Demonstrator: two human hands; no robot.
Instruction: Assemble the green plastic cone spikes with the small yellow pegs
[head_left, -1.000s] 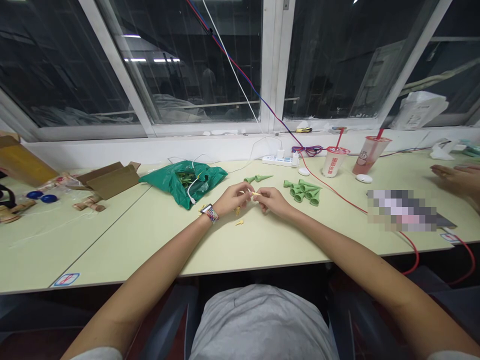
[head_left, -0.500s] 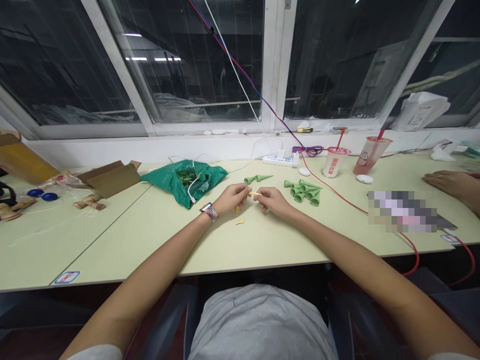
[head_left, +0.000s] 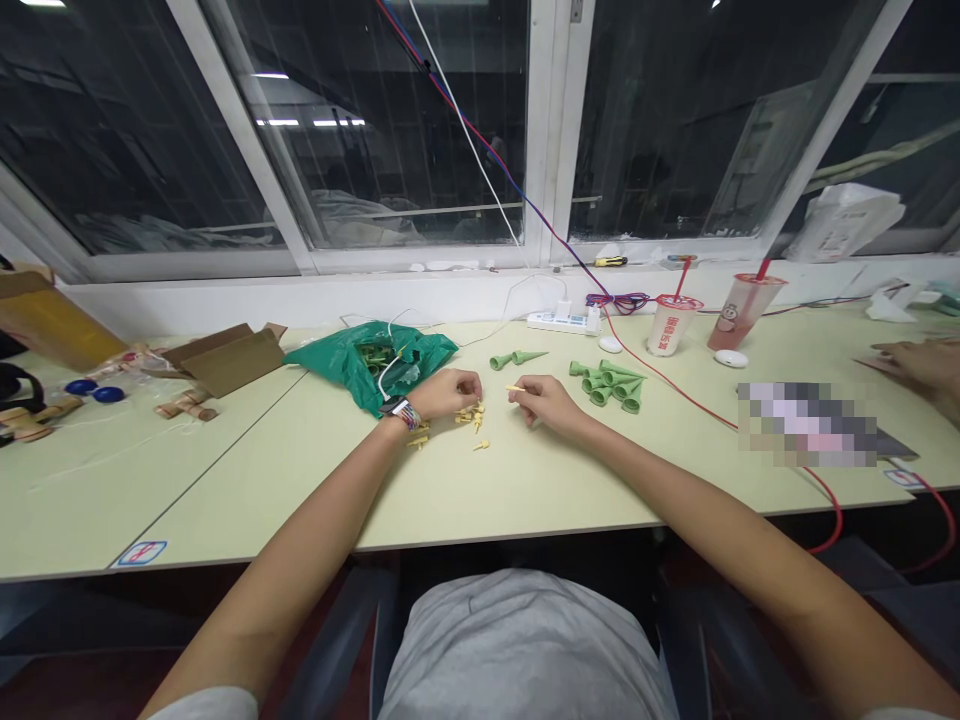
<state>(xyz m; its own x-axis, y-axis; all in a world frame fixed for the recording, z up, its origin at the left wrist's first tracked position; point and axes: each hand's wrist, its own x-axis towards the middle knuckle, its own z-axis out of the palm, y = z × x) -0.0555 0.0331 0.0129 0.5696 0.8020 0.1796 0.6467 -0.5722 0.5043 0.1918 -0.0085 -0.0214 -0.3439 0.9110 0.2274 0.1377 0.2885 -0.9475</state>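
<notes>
My right hand (head_left: 546,402) is closed in a pinch on a small pale yellow plastic peg (head_left: 515,388), held just above the table. To its left, my left hand (head_left: 448,393) is apart from it, with fingers loosely curved over a scatter of small yellow pegs (head_left: 478,420); nothing shows between its fingers. One loose yellow peg (head_left: 482,445) lies nearer to me. Two green plastic cones (head_left: 529,356) lie beyond my hands. A cluster of several green cones (head_left: 609,382) rests to the right of my right hand.
A green plastic bag (head_left: 352,362) with green pieces inside lies behind my left hand. A power strip (head_left: 562,321), two drink cups (head_left: 670,325) and a red cable (head_left: 675,390) are farther back and right. Another person's hand (head_left: 919,362) is at far right. A cardboard box (head_left: 229,362) sits left.
My left hand has let go of the yellow peg and moved left and slightly down, uncovering the scattered pegs. My right hand stays put with the peg. The other person's hand has shifted.
</notes>
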